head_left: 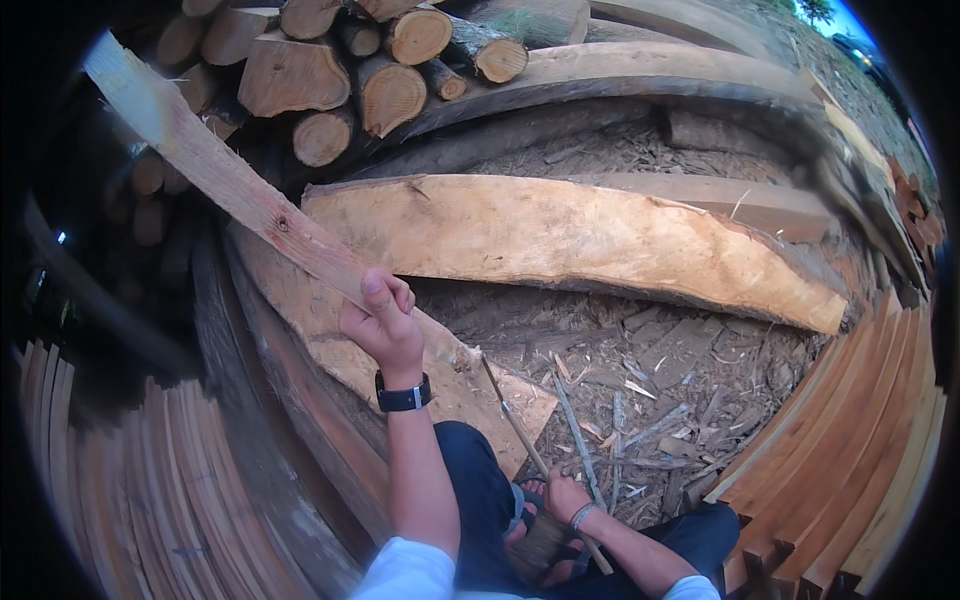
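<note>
My left hand [385,325], with a dark watch on its wrist, is closed around a long narrow plank [262,208]. The plank slants from the far upper left down to its near end, and a dark knot marks its face. My right hand [568,497], lower and to the right, wraps round a long, thin, stick-like tool [522,435]. Its far part is darker, and its tip reaches the plank's near end; I cannot tell whether they touch. Below the plank, a broad slab [520,405] of wood lies slanted beside my left leg.
A wide bark-edged slab [560,232] lies across in front. Cut logs [392,95] are stacked at the far left. Boards stand in rows at the left [180,480] and right [840,430]. Wood chips and sticks [640,400] litter the ground near my sandalled feet.
</note>
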{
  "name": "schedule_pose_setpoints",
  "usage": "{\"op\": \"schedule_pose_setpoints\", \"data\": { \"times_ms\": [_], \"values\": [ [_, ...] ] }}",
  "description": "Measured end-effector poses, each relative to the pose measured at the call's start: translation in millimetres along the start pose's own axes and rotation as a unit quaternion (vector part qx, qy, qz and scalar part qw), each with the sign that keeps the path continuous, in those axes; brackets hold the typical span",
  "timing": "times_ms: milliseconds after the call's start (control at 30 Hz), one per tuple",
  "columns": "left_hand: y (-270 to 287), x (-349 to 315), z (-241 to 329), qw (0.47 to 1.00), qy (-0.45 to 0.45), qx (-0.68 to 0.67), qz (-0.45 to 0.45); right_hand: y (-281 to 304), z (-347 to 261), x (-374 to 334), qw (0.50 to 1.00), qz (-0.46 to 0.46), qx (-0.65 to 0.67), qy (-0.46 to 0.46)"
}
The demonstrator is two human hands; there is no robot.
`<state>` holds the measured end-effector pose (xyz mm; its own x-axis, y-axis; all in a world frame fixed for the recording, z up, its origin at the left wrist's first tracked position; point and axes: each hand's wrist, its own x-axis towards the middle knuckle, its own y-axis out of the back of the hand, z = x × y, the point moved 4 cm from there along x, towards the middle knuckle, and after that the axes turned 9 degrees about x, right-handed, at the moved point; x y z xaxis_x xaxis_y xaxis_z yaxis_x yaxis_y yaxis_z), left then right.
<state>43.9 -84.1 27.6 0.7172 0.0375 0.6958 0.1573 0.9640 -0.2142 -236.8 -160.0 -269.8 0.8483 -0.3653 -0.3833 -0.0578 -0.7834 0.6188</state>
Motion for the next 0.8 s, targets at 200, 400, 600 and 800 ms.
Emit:
{"op": "schedule_pose_setpoints", "data": {
  "times_ms": [200,400,600,800],
  "values": [
    [8.5,0.5,1.9,1.0,0.007,-0.021,0.001,19.2,-29.6,-2.6,0.996,-0.019,0.085,0.011],
    [6.2,-0.4,-0.3,1.0,0.002,-0.02,0.009,-4.8,19.2,12.2,0.966,-0.089,0.224,-0.091],
    [7.0,-0.8,-1.0,1.0,0.008,-0.024,0.004,27.0,18.0,22.0,0.768,-0.174,0.593,-0.167],
    [10.2,1.1,1.2,1.0,0.003,-0.003,0.013,55.0,-26.9,5.3,0.974,0.17,0.11,0.101]
  ]
}}
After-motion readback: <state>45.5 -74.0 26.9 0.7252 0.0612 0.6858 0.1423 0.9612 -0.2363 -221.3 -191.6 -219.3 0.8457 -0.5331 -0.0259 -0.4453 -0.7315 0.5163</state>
